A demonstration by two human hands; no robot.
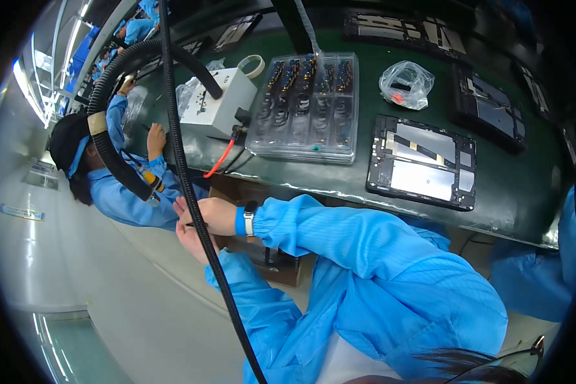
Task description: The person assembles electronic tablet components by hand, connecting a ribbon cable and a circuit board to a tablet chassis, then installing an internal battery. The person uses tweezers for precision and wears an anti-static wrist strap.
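My hands are close together off the table's front edge, beside a co-worker's blue sleeve. The right hand (217, 216), with a watch (249, 218) at its wrist, is above the left, its fingers drawn together around something small and dark that I cannot make out. Just beneath it, my left hand (194, 243) has its fingers stretched out, close to the right fingertips. A thin black ribbed hose (195, 211) crosses in front of both hands and hides part of them.
A clear compartment box (301, 137) of small parts stands on the green table (288, 179), beside a white box (219, 102) with a thick black hose. Right are a device frame (422, 163), a plastic bag (406, 83) and stacked frames (489, 109). A co-worker (118, 185) sits left.
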